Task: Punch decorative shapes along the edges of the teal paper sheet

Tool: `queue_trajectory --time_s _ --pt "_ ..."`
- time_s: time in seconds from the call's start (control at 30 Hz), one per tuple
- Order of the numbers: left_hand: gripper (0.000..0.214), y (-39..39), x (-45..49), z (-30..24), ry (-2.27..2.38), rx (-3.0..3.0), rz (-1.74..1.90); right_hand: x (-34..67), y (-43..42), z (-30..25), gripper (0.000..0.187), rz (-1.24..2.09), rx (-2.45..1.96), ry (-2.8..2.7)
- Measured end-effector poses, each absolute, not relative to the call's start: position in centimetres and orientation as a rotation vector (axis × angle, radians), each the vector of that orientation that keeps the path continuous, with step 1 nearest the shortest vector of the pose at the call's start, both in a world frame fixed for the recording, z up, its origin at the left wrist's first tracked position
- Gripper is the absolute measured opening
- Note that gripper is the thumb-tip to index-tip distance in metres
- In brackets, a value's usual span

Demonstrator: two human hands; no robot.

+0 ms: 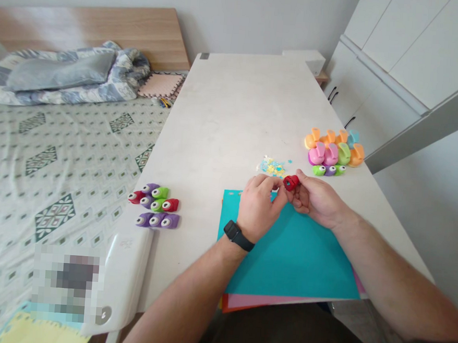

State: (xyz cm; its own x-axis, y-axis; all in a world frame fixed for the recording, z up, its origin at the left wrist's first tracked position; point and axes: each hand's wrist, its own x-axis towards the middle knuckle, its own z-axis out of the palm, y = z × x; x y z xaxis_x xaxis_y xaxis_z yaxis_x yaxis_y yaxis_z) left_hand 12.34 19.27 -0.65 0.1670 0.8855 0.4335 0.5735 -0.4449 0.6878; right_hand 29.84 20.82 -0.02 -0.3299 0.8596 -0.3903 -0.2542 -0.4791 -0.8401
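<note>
R hand (317, 198) has a firm grip on a red craft punch (291, 182), fingers curled round it, punch held up just over the far edge of a teal card sheet (289, 254). L hand (258, 207) is mostly closed too, fingertips (270, 182) right next to the punch. Can't tell if L has hold of the punch or of something small. Black watch (238, 235) on L wrist.

Teal sheet lies on the desk (225, 114) under both hands, w/ pink and orange sheets (259, 301) beneath it, poking out past the near edge. Small pile of yellow and blue paper cut-outs (272, 166) sits just beyond the hands. To the R of the pile: bunch of pink, orange, green and blue punches (334, 150), w/ a row of small green and purple punches (329, 170) in front. Well off to the L of the hands: group of purple, green and red punches (156, 204).

White plastic machine (123, 284) at the near L corner of the desk, partly pixelated. Bed w/ patterned sheet (55, 190) runs along the L side, rolled-up quilted bedding (63, 73) at its far end. White cabinets (398, 47) on the R.
</note>
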Motion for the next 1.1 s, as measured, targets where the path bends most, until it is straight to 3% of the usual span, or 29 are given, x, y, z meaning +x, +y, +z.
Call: queue_trajectory --time_s 0.5,0.77,0.83,0.93,1.1 --pt "0.009 20.3 12.6 -1.4 1.446 1.952 1.227 30.0 21.1 -0.5 0.045 1.816 -1.171 -0.881" --pt "0.011 21.8 11.9 -2.4 1.671 2.006 1.067 30.1 21.3 -0.6 0.044 1.806 -1.184 -0.836" --pt "0.008 21.9 11.6 -2.3 1.673 2.014 1.071 30.1 21.3 -0.4 0.044 1.794 -1.193 -0.83" --pt "0.023 21.6 11.5 -1.8 1.666 1.985 1.149 30.0 21.2 -0.3 0.042 1.769 -1.212 -0.817" --pt "0.015 20.4 12.1 -1.0 1.5 2.014 1.235 30.0 21.3 -0.4 0.043 1.797 -1.189 -0.794"
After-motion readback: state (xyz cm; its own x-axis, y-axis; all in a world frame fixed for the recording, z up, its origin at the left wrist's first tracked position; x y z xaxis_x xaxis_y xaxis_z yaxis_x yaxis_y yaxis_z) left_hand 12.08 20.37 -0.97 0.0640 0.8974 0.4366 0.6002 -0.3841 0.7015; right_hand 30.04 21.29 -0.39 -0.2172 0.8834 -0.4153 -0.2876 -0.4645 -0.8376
